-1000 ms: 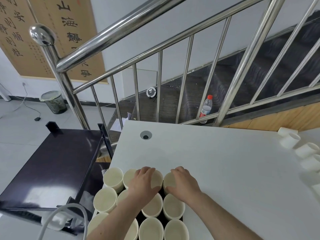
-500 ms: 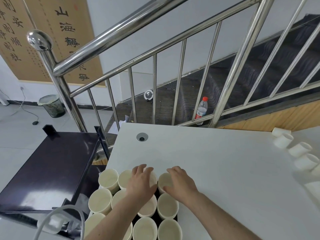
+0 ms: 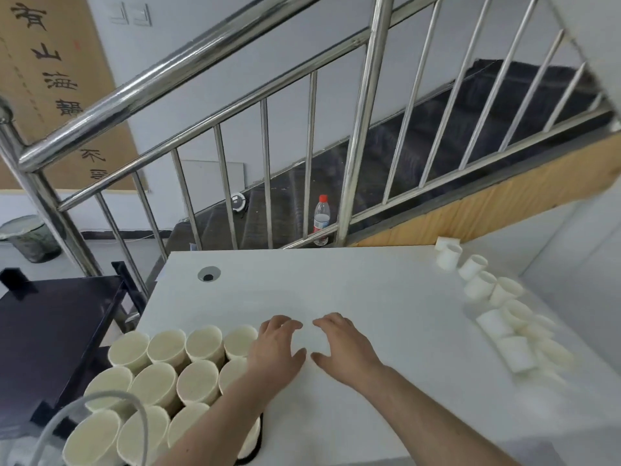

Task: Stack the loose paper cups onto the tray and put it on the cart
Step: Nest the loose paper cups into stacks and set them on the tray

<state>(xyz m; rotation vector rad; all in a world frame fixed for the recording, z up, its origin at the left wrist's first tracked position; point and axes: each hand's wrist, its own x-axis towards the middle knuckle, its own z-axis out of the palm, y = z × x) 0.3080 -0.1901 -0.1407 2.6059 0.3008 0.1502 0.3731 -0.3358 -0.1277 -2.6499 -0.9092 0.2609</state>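
- Your left hand (image 3: 277,351) and right hand (image 3: 339,344) hover side by side over the bare white table (image 3: 336,290), fingers spread and loosely bent, neither one holding anything.
- The cups on the tray (image 3: 168,375) stand upright in tight rows at 8 o'clock from your hands; your left forearm crosses over the nearest of them, and only a dark sliver of the tray (image 3: 250,459) shows at the near edge.
- The loose cups (image 3: 497,304) lie at 3 o'clock near the table's right edge, well apart from your hands, some upright and some tipped on their sides.
- The step in hand looks like the trip between the two groups: the next move calls for a reach to 3 o'clock to gather more loose cups.
- The black cart (image 3: 50,338) waits at 9 o'clock, just beside the table's left edge, its top bare where it shows.
- A steel railing (image 3: 359,129) runs across 12 o'clock, with a water bottle (image 3: 321,220) behind its bars and a waste bin (image 3: 27,237) on the floor at 10 o'clock.
- A grey cable (image 3: 111,398) loops in front of the nearest tray cups; it could snag when the tray is lifted toward the cart.
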